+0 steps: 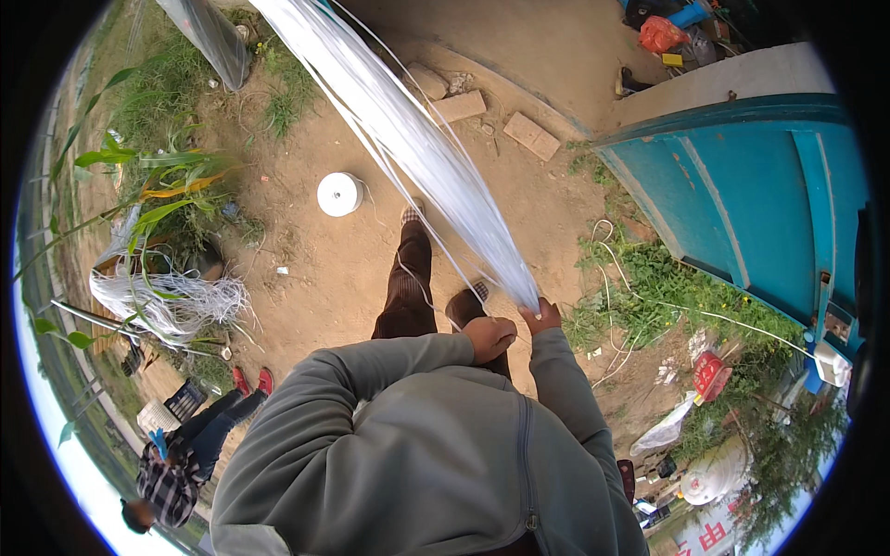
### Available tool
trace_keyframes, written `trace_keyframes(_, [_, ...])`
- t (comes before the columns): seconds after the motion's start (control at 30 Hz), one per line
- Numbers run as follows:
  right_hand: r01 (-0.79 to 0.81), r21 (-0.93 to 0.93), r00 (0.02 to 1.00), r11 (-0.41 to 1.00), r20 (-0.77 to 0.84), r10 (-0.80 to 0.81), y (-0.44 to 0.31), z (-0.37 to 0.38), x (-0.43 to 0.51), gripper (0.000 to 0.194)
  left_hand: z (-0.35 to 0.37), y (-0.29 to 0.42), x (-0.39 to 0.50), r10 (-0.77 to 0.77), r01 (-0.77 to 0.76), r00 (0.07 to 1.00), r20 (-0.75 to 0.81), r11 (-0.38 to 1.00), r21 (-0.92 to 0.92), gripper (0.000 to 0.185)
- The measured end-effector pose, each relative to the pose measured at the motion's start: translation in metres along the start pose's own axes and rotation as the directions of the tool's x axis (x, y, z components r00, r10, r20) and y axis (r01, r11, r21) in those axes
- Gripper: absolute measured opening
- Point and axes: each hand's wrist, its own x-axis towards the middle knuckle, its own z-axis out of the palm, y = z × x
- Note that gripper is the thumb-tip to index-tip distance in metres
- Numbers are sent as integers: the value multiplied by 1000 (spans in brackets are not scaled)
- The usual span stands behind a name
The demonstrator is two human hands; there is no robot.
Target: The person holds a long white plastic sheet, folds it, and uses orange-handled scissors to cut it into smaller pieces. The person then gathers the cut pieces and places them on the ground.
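Observation:
A long bundle of white plastic strands (pixel 410 132) runs from the top of the view down to my right hand (pixel 541 317), which grips its gathered end. Close beside it on the left, my left hand (pixel 491 338) is closed on a single white strand (pixel 417 278) that loops down past my leg. On the dirt ahead of my feet sits a white spool (pixel 339 194), with a thin strand trailing from its right side. The far end of the bundle lies beyond the top edge of the view.
Bricks (pixel 532 136) lie near a concrete edge. A teal metal door (pixel 737 201) stands at right, above weeds and a white cord (pixel 737 320). At left are corn leaves, a heap of white strands (pixel 167 299) and another person (pixel 170 479) beside crates.

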Motion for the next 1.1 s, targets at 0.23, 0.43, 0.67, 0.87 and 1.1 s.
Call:
trace_keyframes(0.23, [-63, 361, 976, 930, 215, -17, 23, -12, -11, 42, 95, -31, 28, -65, 55, 991, 117, 995, 87, 23])
trace_keyframes(0.43, [177, -8, 971, 984, 165, -173, 0, -23, -22, 47, 139, -50, 37, -256, 245, 966, 39, 953, 181, 43])
trace_keyframes(0.67, [-278, 401, 935, 873, 322, 150, -20, -17, -43, 33, 140, -30, 28, -182, 141, 780, 598, 983, 116, 33])
trace_keyframes(0.87, [-339, 584, 938, 737, 268, 219, -12, -52, -34, 20, -57, -138, 7, -104, 712, 695, 711, 235, -661, 25])
trace_keyframes(1.1, [-303, 228, 953, 925, 57, 298, 9, -27, -27, 37, -461, -142, -44, -744, -206, 600, -293, 210, -956, 7])
